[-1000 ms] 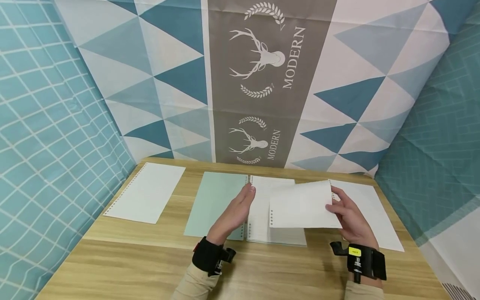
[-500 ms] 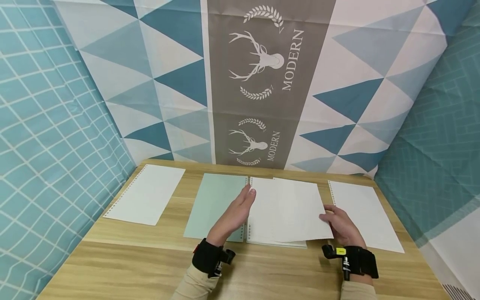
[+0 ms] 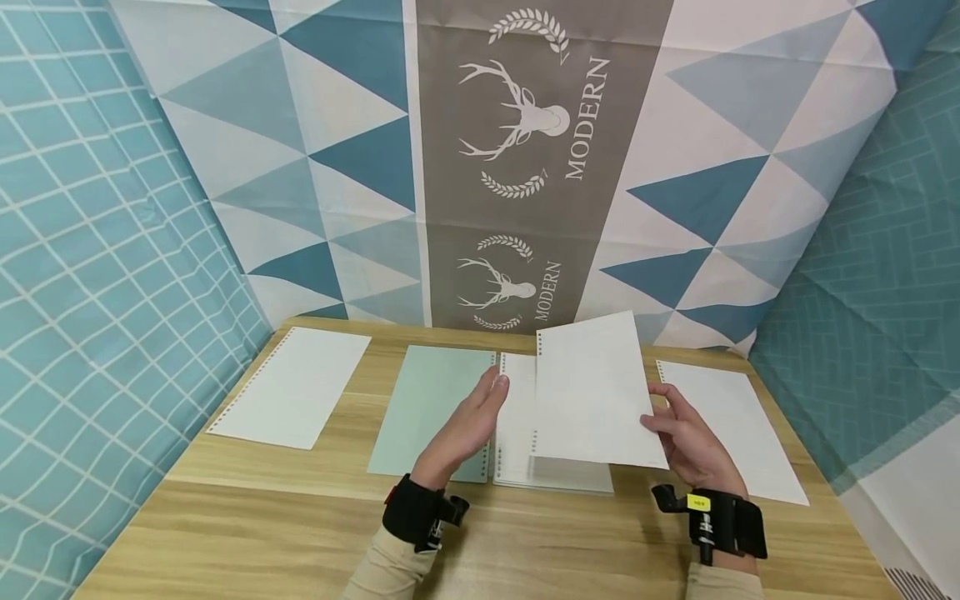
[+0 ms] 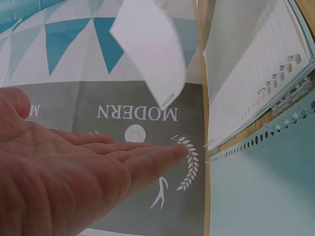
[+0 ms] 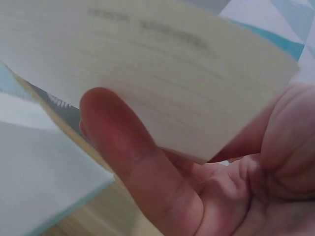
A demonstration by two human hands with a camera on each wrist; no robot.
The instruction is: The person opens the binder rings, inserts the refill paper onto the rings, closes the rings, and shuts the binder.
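I saw the right hand (image 3: pixel 686 437) pinching a loose punched sheet (image 3: pixel 592 392) by its right edge, thumb on the near face and fingers behind; the right wrist view showed the thumb pressed on faintly ruled, cream-white paper. The sheet stood tilted up off the table (image 3: pixel 300 533), its punched left edge hanging above the open binder's page stack (image 3: pixel 517 433), its lower edge clear of the pages. Its top corner reached up across the patterned cloth backdrop (image 3: pixel 525 167).

The left hand (image 3: pixel 461 433) lay flat and relaxed, fingers straight and holding nothing, along the binder's spine, with its fingertips near the top of the ring row. The left wrist view showed clear plastic rings (image 4: pixel 288 83) between the ruled pages and the pale green cover (image 3: pixel 431 408), which lay smooth and matte, opened flat to the left.

A white punched sheet (image 3: pixel 296 385) lay well apart at the left, near the table's left edge. Another white sheet (image 3: pixel 731 429) lay just right of the binder, partly behind the right hand, its far side close to the table's right edge. Bare wood-grain table ran across the whole near strip in front of both wrists. Cloth walls closed in the left, back and right sides.
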